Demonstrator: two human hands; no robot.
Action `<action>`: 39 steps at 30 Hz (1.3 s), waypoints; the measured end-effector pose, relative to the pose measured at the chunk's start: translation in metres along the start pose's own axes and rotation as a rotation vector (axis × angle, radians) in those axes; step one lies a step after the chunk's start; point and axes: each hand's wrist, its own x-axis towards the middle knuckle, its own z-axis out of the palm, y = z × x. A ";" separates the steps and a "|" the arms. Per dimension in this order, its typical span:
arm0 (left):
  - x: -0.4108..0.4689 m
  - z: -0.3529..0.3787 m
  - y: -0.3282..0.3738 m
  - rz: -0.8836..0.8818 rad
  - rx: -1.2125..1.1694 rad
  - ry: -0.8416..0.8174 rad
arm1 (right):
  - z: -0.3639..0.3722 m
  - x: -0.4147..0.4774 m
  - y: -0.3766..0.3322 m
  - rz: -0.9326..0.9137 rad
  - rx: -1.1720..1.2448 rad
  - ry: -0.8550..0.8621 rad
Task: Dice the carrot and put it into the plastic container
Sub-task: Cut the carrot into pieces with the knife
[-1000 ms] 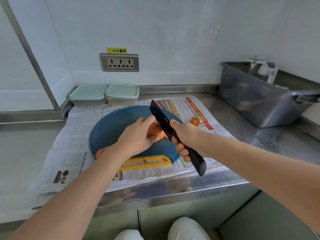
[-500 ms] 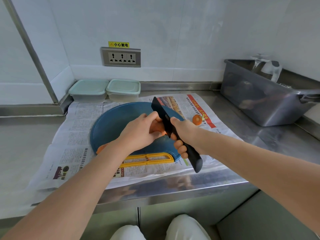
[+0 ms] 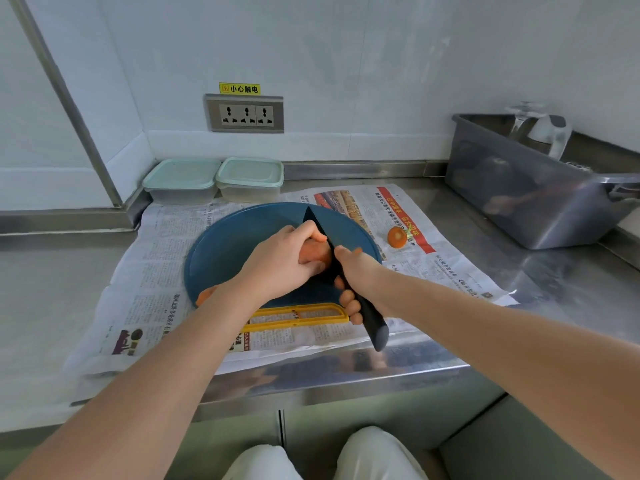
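Holding the carrot [image 3: 313, 253] down on the blue board [image 3: 235, 237], the left hand [image 3: 277, 265] curls its fingers over it. The right hand [image 3: 358, 282] grips the black knife [image 3: 320, 232], and the blade sits right against the carrot. A carrot is hard and round, so I think it may roll. Hold it tight near the cut, fingertips tucked back. 1 cut end [image 3: 396, 237] lies on the newspaper [image 3: 162, 306] at 3 o'clock from the board. The 2 plastic containers [image 3: 250, 178] sit at 11 o'clock, lids on.
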 end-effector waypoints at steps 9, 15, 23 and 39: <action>-0.001 -0.002 -0.003 -0.032 -0.038 -0.033 | -0.017 0.007 0.003 -0.060 -0.033 -0.027; 0.001 -0.005 -0.002 -0.072 -0.086 0.026 | -0.034 0.004 0.002 -0.119 -0.072 -0.038; -0.002 0.000 0.003 -0.089 -0.064 0.043 | -0.050 -0.018 -0.005 -0.203 -0.014 -0.117; -0.005 -0.002 0.011 -0.100 -0.008 0.024 | -0.046 -0.030 0.000 -0.230 -0.032 -0.103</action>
